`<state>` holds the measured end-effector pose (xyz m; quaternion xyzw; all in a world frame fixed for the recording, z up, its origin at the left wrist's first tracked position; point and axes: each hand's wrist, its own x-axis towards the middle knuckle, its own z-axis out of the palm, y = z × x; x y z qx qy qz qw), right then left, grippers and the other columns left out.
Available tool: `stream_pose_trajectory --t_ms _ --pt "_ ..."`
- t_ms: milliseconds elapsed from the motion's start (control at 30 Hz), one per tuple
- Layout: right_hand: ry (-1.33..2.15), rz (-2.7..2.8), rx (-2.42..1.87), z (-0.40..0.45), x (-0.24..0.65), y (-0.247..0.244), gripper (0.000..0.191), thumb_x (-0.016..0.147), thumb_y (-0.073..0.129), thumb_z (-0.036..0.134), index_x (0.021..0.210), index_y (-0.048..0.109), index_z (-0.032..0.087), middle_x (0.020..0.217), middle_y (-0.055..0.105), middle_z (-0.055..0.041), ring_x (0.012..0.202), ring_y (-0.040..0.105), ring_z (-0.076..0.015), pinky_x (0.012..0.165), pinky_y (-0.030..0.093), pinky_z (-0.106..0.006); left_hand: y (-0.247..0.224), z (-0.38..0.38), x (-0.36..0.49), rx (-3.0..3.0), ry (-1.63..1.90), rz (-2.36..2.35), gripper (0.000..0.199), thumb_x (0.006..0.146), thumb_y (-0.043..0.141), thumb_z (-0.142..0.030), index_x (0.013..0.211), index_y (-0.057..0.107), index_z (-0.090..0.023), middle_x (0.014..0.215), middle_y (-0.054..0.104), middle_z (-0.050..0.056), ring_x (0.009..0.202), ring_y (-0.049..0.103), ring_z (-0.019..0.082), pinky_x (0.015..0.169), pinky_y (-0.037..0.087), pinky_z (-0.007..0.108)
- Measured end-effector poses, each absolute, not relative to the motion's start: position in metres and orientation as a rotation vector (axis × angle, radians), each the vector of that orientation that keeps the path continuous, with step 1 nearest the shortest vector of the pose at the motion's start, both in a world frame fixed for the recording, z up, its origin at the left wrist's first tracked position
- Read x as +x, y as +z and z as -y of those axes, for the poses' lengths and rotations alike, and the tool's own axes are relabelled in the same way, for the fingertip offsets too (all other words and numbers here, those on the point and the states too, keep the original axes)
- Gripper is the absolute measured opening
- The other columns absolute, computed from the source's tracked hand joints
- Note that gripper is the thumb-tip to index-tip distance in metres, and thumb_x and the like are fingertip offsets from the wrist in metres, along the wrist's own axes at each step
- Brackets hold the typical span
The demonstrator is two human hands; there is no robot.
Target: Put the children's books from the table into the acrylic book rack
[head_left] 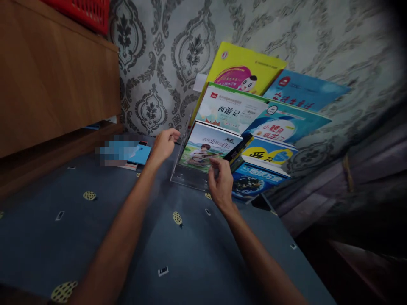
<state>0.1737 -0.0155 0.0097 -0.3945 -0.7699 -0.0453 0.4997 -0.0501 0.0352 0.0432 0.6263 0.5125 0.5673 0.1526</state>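
Observation:
A clear tiered rack [190, 178] leans back near the wall and holds several books. My right hand [220, 180] is in front of the rack, its curled fingers over the lower right of a green book with a guitar player [208, 146]; whether they touch it I cannot tell. Left of the rack, my left hand [167, 143] is raised with bent fingers, near the rack's side edge. Behind the green book stand a white book [229, 111] and a yellow one [244, 63]. Blue and yellow books [254, 180] fill the rack's right side.
Blue books [143, 153] lie at the back left of the dark patterned table cover [127, 237]. A wooden cabinet [60, 63] with a red basket [92, 12] on it stands left. Grey curtain-like cloth [321, 169] hangs right.

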Motion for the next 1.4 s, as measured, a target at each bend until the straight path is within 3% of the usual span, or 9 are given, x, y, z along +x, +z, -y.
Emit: stream_pose_trajectory --t_ms 200,467,633,800,933,967,1067,1167,1400 --pt "0.009 1.838 -0.974 0.009 0.174 -0.012 0.028 0.094 0.042 0.024 0.119 0.053 0.02 0.113 0.06 -0.0115 0.103 0.063 -0.0229 0.087 0.054 -0.041 0.041 -0.032 -0.045 1.959 1.517 -1.598 0.036 0.082 0.046 -0.004 0.098 0.074 -0.02 0.104 0.077 0.003 0.101 0.068 0.02 0.096 0.052 0.034" --pt "0.091 1.599 -1.129 -0.006 0.182 -0.024 0.06 0.09 0.046 0.032 0.144 0.032 0.012 0.138 0.048 -0.0236 0.101 0.067 -0.0267 0.088 0.054 -0.046 0.04 -0.03 -0.046 2.015 1.487 -1.564 0.04 0.086 0.045 -0.002 0.108 0.074 -0.019 0.11 0.076 0.006 0.106 0.068 0.022 0.099 0.05 0.036" --pt "0.193 1.584 -1.157 -0.018 0.183 -0.032 0.07 0.088 0.048 0.037 0.149 0.025 0.012 0.144 0.047 -0.0248 0.094 0.069 -0.0264 0.085 0.056 -0.046 0.039 -0.031 -0.043 2.094 1.441 -1.609 0.041 0.087 0.044 -0.004 0.111 0.073 -0.019 0.112 0.075 0.005 0.107 0.067 0.02 0.098 0.05 0.033" --pt "0.216 1.55 -1.104 -0.014 0.183 -0.038 0.066 0.09 0.048 0.038 0.149 0.029 0.016 0.146 0.046 -0.0229 0.097 0.07 -0.0269 0.086 0.057 -0.047 0.039 -0.032 -0.056 2.1 1.326 -1.72 0.039 0.09 0.042 -0.008 0.117 0.07 -0.017 0.119 0.073 0.006 0.113 0.065 0.018 0.101 0.047 0.028" --pt "0.171 1.576 -1.077 0.013 0.178 -0.052 0.055 0.094 0.047 0.033 0.145 0.036 0.017 0.131 0.056 -0.0191 0.098 0.068 -0.0257 0.077 0.059 -0.042 0.021 -0.028 -0.092 1.891 1.06 -2.254 0.039 0.097 0.039 -0.025 0.126 0.064 -0.017 0.13 0.066 0.014 0.128 0.056 0.027 0.108 0.041 0.042" --pt "0.179 1.601 -1.056 0.022 0.177 -0.057 0.051 0.095 0.046 0.031 0.143 0.039 0.018 0.123 0.059 -0.0173 0.095 0.068 -0.0247 0.073 0.059 -0.04 0.013 -0.027 -0.102 1.836 0.935 -2.362 0.042 0.097 0.044 -0.036 0.131 0.06 -0.017 0.135 0.062 0.017 0.133 0.051 0.031 0.11 0.039 0.047" --pt "0.197 1.788 -0.918 0.046 0.173 -0.073 0.038 0.096 0.043 0.022 0.132 0.051 0.022 0.122 0.058 -0.0142 0.092 0.068 -0.0216 0.075 0.06 -0.039 -0.014 -0.025 -0.125 1.671 0.461 -2.455 0.082 0.082 0.058 -0.065 0.147 0.042 -0.018 0.152 0.046 0.022 0.145 0.032 0.042 0.113 0.026 0.064" --pt "0.19 2.033 -0.774 0.062 0.171 -0.079 0.034 0.094 0.042 0.011 0.122 0.058 0.024 0.123 0.06 -0.0115 0.108 0.065 -0.022 0.09 0.058 -0.039 -0.036 -0.026 -0.135 1.685 0.159 -2.461 0.101 0.074 0.067 -0.066 0.153 0.031 -0.015 0.163 0.023 0.023 0.151 0.016 0.043 0.117 0.018 0.064" --pt "0.217 2.271 -0.595 0.072 0.173 -0.081 0.039 0.089 0.041 0.003 0.118 0.059 0.022 0.121 0.063 -0.0115 0.105 0.067 -0.0214 0.088 0.059 -0.036 -0.044 -0.015 -0.128 1.831 0.045 -2.57 0.063 0.093 0.05 -0.041 0.15 0.035 -0.018 0.159 0.034 0.021 0.147 0.03 0.039 0.113 0.028 0.06"
